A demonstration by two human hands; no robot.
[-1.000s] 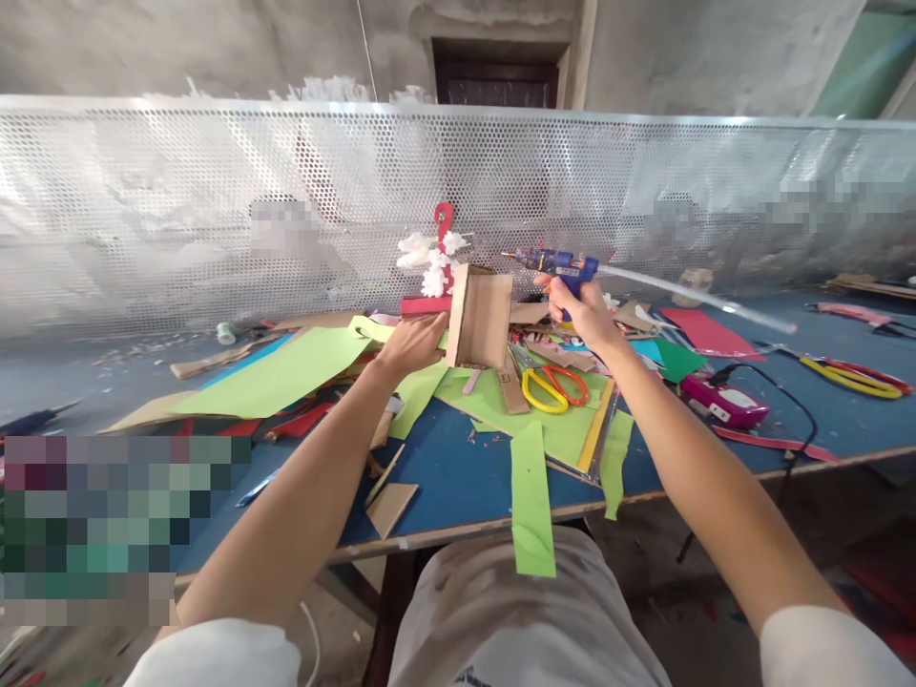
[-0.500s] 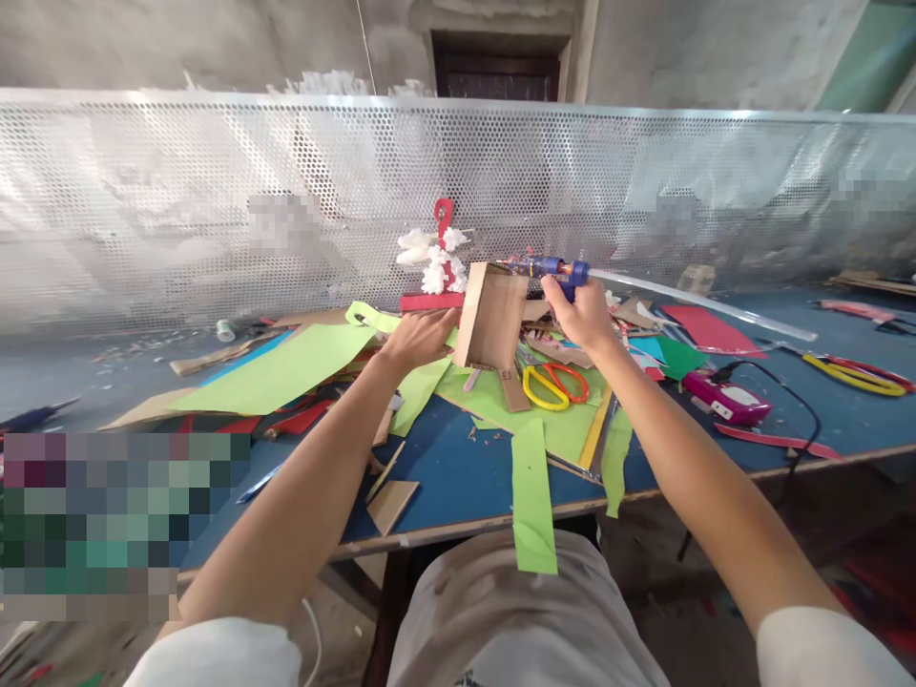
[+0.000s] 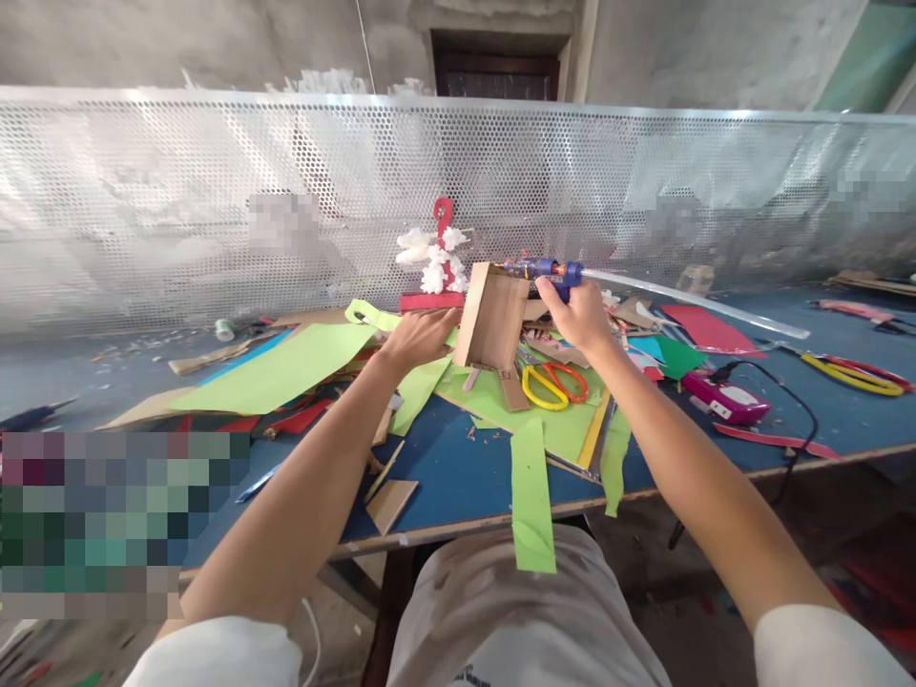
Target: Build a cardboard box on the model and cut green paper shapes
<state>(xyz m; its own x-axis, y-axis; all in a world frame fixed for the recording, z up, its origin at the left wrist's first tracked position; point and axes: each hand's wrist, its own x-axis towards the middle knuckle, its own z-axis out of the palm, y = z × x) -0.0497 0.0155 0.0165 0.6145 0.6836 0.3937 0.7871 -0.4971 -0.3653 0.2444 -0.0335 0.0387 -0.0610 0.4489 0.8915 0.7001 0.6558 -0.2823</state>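
My left hand (image 3: pixel 424 336) grips the left side of a small open cardboard box (image 3: pixel 499 320), tilted up with its hollow side facing me; some of the fingers are hidden behind it. In my right hand (image 3: pixel 581 310) is a blue glue gun (image 3: pixel 562 271), its front end at the box's upper edge and its nozzle out of sight behind the cardboard. A long clear glue stick (image 3: pixel 701 301) juts from the gun's rear to the right. Just behind my left hand stands a red piece (image 3: pixel 445 250) with white fluffy tufts on it.
Yellow-orange scissors (image 3: pixel 548 386) lie below the box among green paper sheets (image 3: pixel 286 367) and scraps. To the right are a purple power socket (image 3: pixel 726 398) with a black cord and red-yellow pliers (image 3: pixel 855 372). A perforated metal panel (image 3: pixel 608 181) borders the table's back.
My right hand and the glue gun have shifted slightly left, bringing the gun further behind the box's upper edge. The box and my left hand have barely moved.
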